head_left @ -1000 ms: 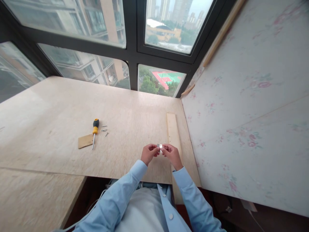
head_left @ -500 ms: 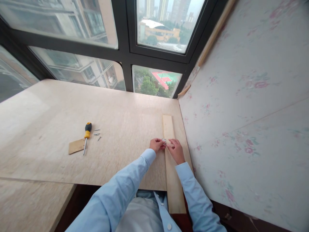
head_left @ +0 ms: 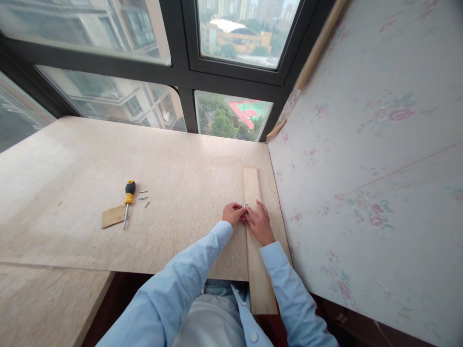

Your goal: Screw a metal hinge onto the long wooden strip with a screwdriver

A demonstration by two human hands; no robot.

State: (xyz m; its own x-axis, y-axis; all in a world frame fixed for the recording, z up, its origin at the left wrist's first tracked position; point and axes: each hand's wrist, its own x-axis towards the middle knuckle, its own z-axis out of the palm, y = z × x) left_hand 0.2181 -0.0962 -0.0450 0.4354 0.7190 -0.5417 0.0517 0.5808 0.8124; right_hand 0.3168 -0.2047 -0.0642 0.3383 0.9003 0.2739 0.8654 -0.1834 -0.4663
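Note:
A long pale wooden board (head_left: 261, 270) lies along the right side of the countertop, its near end reaching past the front edge. At the board's left edge is a small silver metal hinge (head_left: 244, 206), largely covered by fingers. My left hand (head_left: 233, 213) pinches the hinge from the left, thumb and fingers closed on it. From the right, my right hand (head_left: 261, 224) rests over the board, its thumb side against the hinge and other fingers stretched forward. Whether the hinge lies flat on the wood is hidden.
Left on the countertop (head_left: 181, 202) lies a black-and-yellow screwdriver (head_left: 129, 197), its shaft over a small brown piece of board (head_left: 111, 217). Several screws (head_left: 143, 198) lie beside it. A papered wall (head_left: 361, 183) borders the right, windows (head_left: 233, 115) the back.
My right hand has moved slightly left, its fingers now touching the hinge, which has turned in my left fingers and shows less of its face. The view has shifted a little.

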